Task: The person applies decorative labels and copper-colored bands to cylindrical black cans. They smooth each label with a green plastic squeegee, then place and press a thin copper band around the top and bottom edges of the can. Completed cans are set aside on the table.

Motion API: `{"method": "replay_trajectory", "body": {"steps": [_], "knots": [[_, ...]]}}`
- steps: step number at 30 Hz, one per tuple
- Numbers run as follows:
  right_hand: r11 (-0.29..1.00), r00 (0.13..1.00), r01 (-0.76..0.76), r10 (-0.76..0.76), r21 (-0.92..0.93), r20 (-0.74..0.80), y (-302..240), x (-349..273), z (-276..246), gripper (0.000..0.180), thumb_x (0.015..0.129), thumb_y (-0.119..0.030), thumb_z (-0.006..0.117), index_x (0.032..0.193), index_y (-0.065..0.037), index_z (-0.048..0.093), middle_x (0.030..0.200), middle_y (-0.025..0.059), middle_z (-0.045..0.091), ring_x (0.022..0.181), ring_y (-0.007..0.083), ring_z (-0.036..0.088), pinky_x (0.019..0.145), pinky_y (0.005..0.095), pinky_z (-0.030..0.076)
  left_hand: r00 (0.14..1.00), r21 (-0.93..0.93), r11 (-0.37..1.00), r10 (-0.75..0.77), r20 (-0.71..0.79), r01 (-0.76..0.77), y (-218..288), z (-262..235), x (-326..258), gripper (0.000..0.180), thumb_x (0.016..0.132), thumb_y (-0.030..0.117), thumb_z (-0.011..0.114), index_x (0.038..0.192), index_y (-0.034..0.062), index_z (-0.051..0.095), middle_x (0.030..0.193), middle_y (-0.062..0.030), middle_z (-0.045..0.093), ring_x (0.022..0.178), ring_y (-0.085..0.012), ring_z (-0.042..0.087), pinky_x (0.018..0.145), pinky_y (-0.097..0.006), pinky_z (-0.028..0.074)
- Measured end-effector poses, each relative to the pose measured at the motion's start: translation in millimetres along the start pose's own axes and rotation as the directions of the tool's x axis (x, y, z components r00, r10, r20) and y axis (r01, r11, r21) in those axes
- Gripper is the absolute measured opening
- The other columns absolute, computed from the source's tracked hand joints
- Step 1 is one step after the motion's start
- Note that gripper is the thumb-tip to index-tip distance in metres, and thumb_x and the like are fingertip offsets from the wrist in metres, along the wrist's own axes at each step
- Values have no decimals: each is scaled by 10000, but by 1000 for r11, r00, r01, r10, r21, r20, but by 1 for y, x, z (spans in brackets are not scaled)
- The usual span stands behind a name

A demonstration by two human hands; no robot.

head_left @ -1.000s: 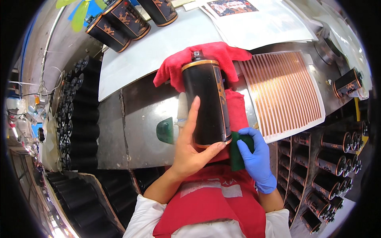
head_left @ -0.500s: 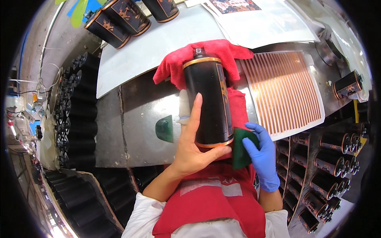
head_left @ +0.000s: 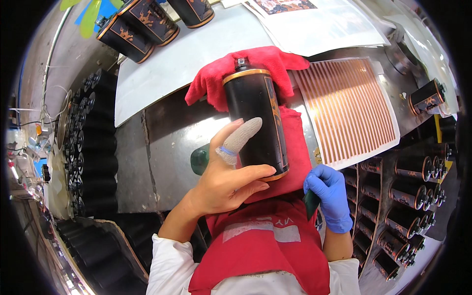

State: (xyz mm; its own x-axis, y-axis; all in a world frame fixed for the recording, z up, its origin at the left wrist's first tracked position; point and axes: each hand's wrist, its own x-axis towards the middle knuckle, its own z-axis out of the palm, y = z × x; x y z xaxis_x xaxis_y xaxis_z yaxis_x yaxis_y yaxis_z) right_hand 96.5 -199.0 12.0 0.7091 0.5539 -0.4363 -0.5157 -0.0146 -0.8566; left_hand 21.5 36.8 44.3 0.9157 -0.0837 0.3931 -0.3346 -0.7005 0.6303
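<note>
A green pad point(head_left: 310, 205) is pinched in the gloved right grip point(head_left: 330, 199). The left grip point(head_left: 221, 181) is spread over the lower part of a black bottle point(head_left: 266, 150), one fingertip set at the base. The bottle is laid on red cloth point(head_left: 298, 142) on the metal tabletop point(head_left: 172, 147), neck farthest. It is judged stiff and slippery, easily scratched, and best held by base and neck.

Head-worn fisheye; faces steeply down from above red apron point(head_left: 260, 250); left hand point(head_left: 223, 182) and right hand point(head_left: 329, 194) near, around mid-frame; metal bench point(head_left: 169, 162) just beyond; straight edges bow toward dark rim.
</note>
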Motion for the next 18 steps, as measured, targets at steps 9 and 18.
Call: {"method": "replay_trajectory", "body": {"steps": [9, 18], "knots": [[999, 999, -37, 37, -36, -10, -2, -1, 10, 105, 837, -99, 664, 804, -15, 610, 714, 5, 601, 652, 50, 541, 610, 204, 443, 970, -161, 969, -210, -123, 189, 13, 25, 3, 541, 715, 75, 715, 1231, 124, 561, 1473, -216, 236, 1365, -406, 142, 1098, -463, 113], [999, 1000, -13, 13, -30, -12, -1, 0, 5, 103, 841, -103, 662, 826, -16, 609, 729, 6, 602, 658, 51, 545, 610, 203, 445, 949, -506, 842, -289, -126, 190, 9, 23, -1, 716, 696, 98, 734, 1341, 51, 426, 1490, -219, 188, 1413, -353, 32, 1115, -423, 90]]}}
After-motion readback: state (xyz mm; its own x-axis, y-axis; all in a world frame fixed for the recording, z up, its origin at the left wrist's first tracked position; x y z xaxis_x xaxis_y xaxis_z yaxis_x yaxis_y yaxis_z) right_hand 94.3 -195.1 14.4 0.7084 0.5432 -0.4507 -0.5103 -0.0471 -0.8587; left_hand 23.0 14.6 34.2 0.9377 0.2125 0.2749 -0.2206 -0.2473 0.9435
